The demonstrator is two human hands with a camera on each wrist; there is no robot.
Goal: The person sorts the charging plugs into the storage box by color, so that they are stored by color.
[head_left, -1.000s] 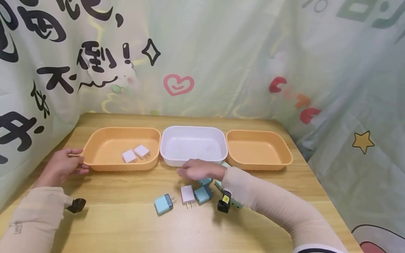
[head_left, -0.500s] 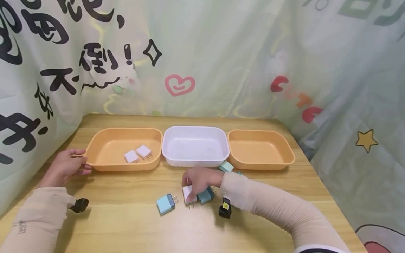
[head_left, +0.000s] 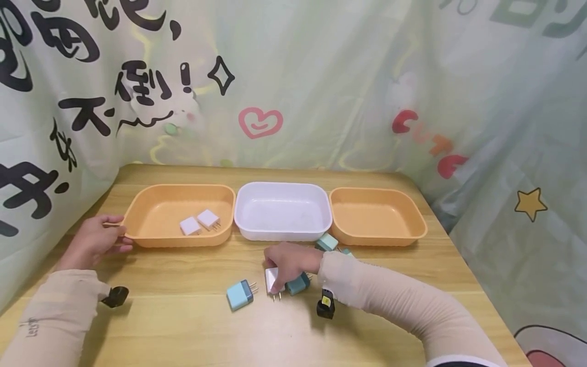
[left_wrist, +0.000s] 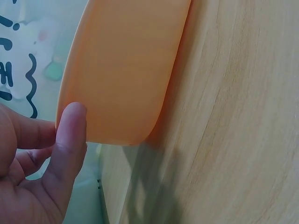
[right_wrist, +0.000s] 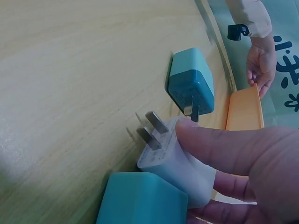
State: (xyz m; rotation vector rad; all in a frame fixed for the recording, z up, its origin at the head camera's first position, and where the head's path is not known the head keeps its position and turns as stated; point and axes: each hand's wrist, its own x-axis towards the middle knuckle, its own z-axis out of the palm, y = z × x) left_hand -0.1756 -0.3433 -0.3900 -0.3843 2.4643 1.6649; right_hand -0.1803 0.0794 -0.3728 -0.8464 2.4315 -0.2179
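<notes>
My left hand (head_left: 94, 240) pinches the rim of the left orange tray (head_left: 153, 214) at its near left corner, thumb outside, as the left wrist view shows. Two white charger plugs (head_left: 208, 219) lie in that tray. My right hand (head_left: 293, 262) grips another white charger plug (right_wrist: 180, 172) by its sides, thumb on the near face, prongs pointing toward me and low over the table. Right beside it sits a teal charger plug (right_wrist: 140, 200), partly covered by the hand in the head view. To the left lies a light-blue charger plug (head_left: 239, 295) with its prongs to the right.
A white tray (head_left: 283, 236) stands between the left orange tray and a second orange tray (head_left: 376, 239), all in a row. Close before the white tray is a green charger plug (head_left: 327, 241). Another greenish one (head_left: 347, 252) is mostly hidden behind my right sleeve.
My right hand has come down from in front of the white tray onto the white charger plug and taken hold of it. My left hand keeps its hold on the orange tray.
</notes>
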